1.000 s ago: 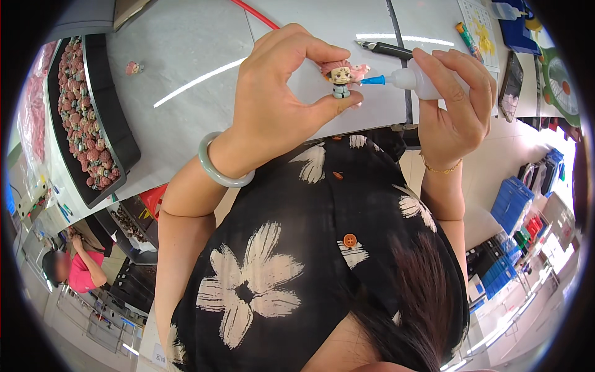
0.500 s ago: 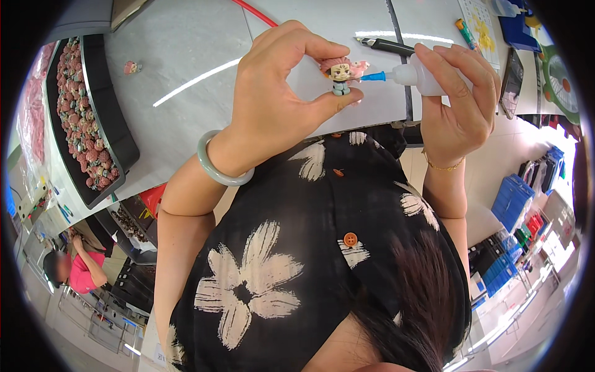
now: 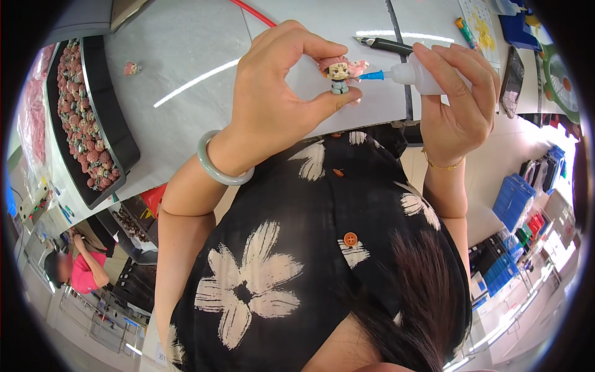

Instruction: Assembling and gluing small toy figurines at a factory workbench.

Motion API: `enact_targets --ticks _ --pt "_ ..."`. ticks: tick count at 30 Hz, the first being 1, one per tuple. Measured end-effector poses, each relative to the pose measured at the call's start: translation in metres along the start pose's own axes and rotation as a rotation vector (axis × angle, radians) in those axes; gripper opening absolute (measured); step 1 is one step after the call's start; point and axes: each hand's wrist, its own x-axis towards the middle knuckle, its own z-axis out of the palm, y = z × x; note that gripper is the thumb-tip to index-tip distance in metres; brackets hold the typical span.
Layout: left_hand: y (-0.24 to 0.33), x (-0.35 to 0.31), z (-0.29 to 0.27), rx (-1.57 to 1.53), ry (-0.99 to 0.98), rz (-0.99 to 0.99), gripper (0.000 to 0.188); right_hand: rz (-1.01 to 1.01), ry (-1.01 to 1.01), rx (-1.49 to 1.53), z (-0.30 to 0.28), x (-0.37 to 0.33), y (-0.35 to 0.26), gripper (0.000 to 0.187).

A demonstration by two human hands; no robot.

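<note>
Between the thumb and index finger of my left hand (image 3: 273,87) is a small figurine (image 3: 339,75), upright, with pink hair, a pale face and a grey-blue lower body. A pink part (image 3: 357,67) shows at its right side. My right hand (image 3: 462,93) is wrapped round a translucent white squeeze bottle (image 3: 424,77), held on its side. The bottle's blue needle tip (image 3: 372,75) points left and reaches the figurine's side; whether it touches cannot be made out.
A black tray (image 3: 127,149) full of similar small pink-haired pieces stands at the left. One loose piece (image 3: 132,67) lies on the grey table (image 3: 180,49). A black craft knife (image 3: 387,45) lies behind the bottle, with a phone-like dark slab (image 3: 512,84) and green fan (image 3: 561,84) farther right.
The figurine has turned or shifted very slightly in my left hand, and the bottle's tip has tilted a little. Both hands stay almost in place.
</note>
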Motion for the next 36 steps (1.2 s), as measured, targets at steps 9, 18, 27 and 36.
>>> enact_targets --ticks 9,18,27,36 --pt "-0.001 0.000 -0.004 0.089 -0.110 0.007 0.039 0.011 0.095 0.047 0.011 0.000 0.012 0.032" --pt "0.003 0.002 -0.004 -0.046 -0.087 0.066 0.041 0.471 -0.204 -0.038 0.045 -0.023 0.115 0.044" --pt "0.000 0.002 -0.007 -0.055 -0.087 0.082 0.039 0.526 0.211 0.090 0.041 -0.002 0.073 0.043" --pt "0.001 0.001 -0.008 0.076 -0.076 0.173 0.039 0.178 -0.343 0.122 0.039 -0.023 0.039 0.018"
